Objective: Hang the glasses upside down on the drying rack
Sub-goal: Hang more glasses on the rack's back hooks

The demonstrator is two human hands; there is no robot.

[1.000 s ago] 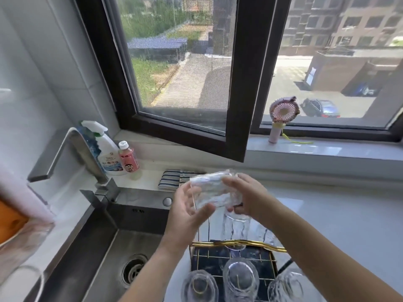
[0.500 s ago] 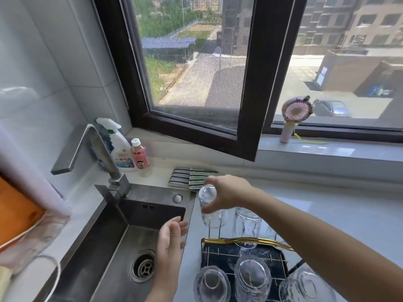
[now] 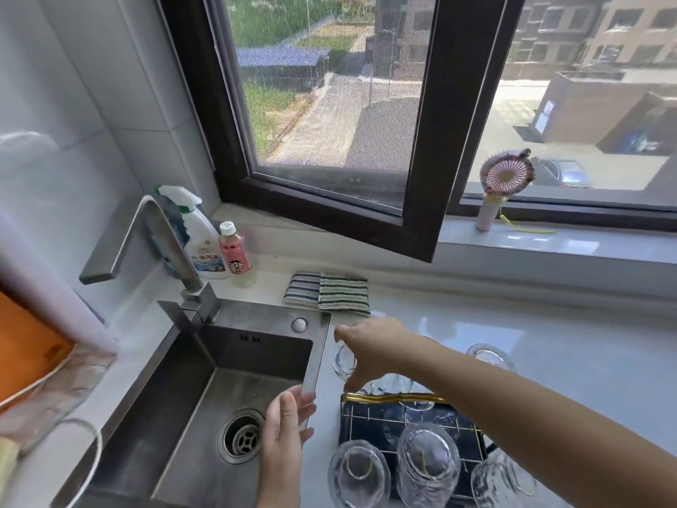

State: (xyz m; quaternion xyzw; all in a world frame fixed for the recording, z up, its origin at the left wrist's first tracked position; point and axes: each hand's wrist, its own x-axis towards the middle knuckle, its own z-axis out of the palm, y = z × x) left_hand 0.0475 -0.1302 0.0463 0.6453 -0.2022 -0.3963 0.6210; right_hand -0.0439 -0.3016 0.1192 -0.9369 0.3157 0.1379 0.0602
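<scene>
A dark drying rack point(image 3: 361, 421) with gold wire pegs and a gold handle stands on the counter to the right of the sink. Three clear glasses hang upside down in its front row point(image 3: 359, 474), point(image 3: 426, 467), point(image 3: 502, 482). Another upturned glass point(image 3: 489, 355) stands at the back right. My right hand point(image 3: 373, 348) reaches over the rack's back left corner, fingers and thumb around an upturned glass point(image 3: 343, 361). My left hand point(image 3: 285, 445) hovers over the sink's right edge, fingers apart, holding nothing.
The steel sink point(image 3: 176, 427) with its faucet point(image 3: 154, 236) lies to the left. A spray bottle point(image 3: 203, 243), a pink bottle point(image 3: 232, 251) and striped cloths point(image 3: 328, 295) sit behind. An open window sash point(image 3: 421, 214) juts over the counter; a small fan point(image 3: 505, 177) stands on the sill.
A second ago both hands held the glass in the air. My left hand let go and dropped toward the sink edge; my right hand lowered the upturned glass at the rack's back left.
</scene>
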